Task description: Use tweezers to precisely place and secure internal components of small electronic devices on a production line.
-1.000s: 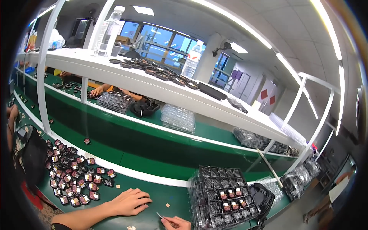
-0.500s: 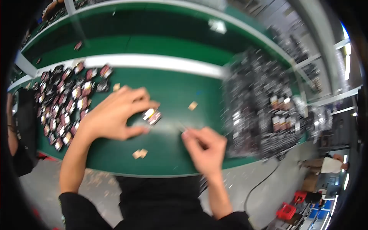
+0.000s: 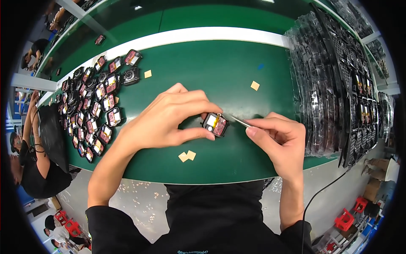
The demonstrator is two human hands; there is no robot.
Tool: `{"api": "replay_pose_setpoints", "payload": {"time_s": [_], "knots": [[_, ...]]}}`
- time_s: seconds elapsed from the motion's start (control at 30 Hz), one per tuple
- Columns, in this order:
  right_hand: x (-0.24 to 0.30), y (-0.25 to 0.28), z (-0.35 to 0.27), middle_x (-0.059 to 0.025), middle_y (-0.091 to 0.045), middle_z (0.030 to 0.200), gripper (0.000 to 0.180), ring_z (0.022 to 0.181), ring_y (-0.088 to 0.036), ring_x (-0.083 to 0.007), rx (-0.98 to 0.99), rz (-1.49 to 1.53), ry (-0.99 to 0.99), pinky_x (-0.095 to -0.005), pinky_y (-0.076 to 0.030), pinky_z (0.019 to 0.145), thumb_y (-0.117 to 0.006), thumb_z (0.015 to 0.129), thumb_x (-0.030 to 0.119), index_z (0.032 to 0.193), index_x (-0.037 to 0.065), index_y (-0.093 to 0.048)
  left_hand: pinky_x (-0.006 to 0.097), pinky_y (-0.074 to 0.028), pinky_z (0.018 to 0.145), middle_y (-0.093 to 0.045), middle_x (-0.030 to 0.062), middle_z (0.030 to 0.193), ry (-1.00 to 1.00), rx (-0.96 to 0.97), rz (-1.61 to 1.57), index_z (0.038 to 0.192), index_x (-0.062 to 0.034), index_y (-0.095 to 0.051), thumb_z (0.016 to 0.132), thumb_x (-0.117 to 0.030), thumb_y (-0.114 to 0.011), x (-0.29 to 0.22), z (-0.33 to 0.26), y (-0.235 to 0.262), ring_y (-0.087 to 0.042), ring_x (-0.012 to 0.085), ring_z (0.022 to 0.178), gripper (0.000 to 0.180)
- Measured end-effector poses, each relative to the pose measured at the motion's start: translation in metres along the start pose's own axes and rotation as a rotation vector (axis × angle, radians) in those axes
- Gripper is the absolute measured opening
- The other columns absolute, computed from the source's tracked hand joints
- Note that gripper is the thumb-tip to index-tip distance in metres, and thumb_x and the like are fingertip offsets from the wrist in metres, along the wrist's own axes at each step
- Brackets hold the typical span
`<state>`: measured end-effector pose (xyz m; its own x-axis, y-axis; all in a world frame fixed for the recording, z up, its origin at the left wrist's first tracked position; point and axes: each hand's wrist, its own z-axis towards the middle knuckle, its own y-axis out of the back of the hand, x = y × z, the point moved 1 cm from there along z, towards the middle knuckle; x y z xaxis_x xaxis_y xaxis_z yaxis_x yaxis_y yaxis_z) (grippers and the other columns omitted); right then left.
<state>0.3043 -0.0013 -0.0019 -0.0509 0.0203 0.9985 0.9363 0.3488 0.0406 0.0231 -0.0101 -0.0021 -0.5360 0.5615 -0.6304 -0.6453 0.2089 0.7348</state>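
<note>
An opened smartwatch case (image 3: 216, 124) lies on the green table, its reddish circuit board, white part and yellow strip facing up. My left hand (image 3: 169, 114) holds it at its left side, between thumb and forefinger. In my right hand (image 3: 279, 137) is a pair of metal tweezers (image 3: 240, 121), pinched between thumb and forefinger. The tips point left and end close to the upper right of the case. Whether they touch it, I cannot tell. Below the case lie small tan square pads (image 3: 187, 156).
Many similar watch cases (image 3: 91, 124) crowd the table's left side. Stacked clear plastic trays (image 3: 313, 93) and black trays (image 3: 359, 106) stand at the right. Single tan pads (image 3: 255, 85) lie farther back. A white ledge (image 3: 203, 35) borders the back. A person (image 3: 40, 165) sits at the left.
The view has shifted and sharpened. My right hand has brought the tweezers nearer to the watch case, and my left thumb and forefinger have closed in on its edge.
</note>
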Motion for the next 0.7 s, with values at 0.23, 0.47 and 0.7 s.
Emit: {"api": "replay_pose_setpoints", "payload": {"time_s": [0.23,0.47,0.7], "knots": [[-0.001,0.001,0.020,-0.0007,-0.062,0.066,0.014,0.056,-0.050,-0.0026,-0.005,-0.292,0.222,-0.0246,-0.033,0.051,-0.082,0.085,-0.007,0.098,-0.004,-0.086,0.035,-0.041,0.086,-0.077,0.0054,0.101,0.030,0.008,-0.025,0.126,-0.0049,-0.083,0.077,-0.028,-0.099,0.004,0.012,0.004,-0.066,0.0216,0.089,0.056],[-0.007,-0.005,0.017,-0.0007,-0.065,0.071,0.017,0.058,-0.052,-0.0051,0.033,-0.413,0.322,-0.0237,-0.034,0.053,-0.083,0.085,-0.009,0.101,-0.002,-0.086,0.034,-0.039,0.083,-0.074,0.0041,0.097,0.072,0.027,-0.024,0.125,-0.0044,-0.083,0.074,-0.029,-0.099,0.006,0.012,0.002,-0.061,0.0196,0.084,0.059],[-0.009,-0.009,0.016,-0.0017,-0.063,0.066,0.014,0.049,-0.049,-0.0070,-0.022,-0.451,0.389,-0.0266,-0.033,0.046,-0.084,0.082,-0.006,0.096,-0.001,-0.085,0.032,-0.038,0.075,-0.074,0.0034,0.094,0.102,0.025,0.007,0.124,-0.0060,-0.083,0.071,-0.029,-0.100,0.002,0.011,0.003,-0.056,0.0171,0.079,0.060]]}}
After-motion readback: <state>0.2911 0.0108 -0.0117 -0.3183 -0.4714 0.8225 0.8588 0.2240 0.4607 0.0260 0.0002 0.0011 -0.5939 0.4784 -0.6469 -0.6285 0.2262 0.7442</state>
